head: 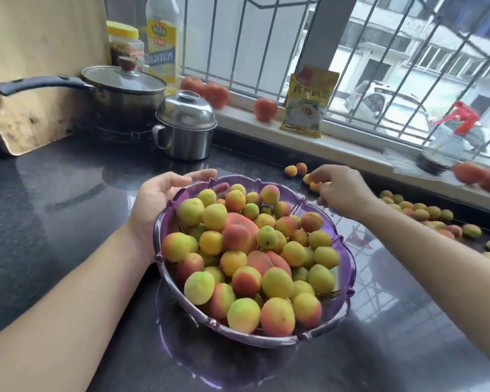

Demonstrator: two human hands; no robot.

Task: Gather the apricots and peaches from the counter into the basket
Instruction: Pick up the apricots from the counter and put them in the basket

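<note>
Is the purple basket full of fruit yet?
Nearly full: the purple basket is heaped to its rim, but apricots remain on the counter.

My right hand [340,190] covering the apricots [314,185] under its fingers, I can't tell its grip, red fruit [481,176] blurred at frame edge, basket [348,267] bottom buried under fruit
</note>
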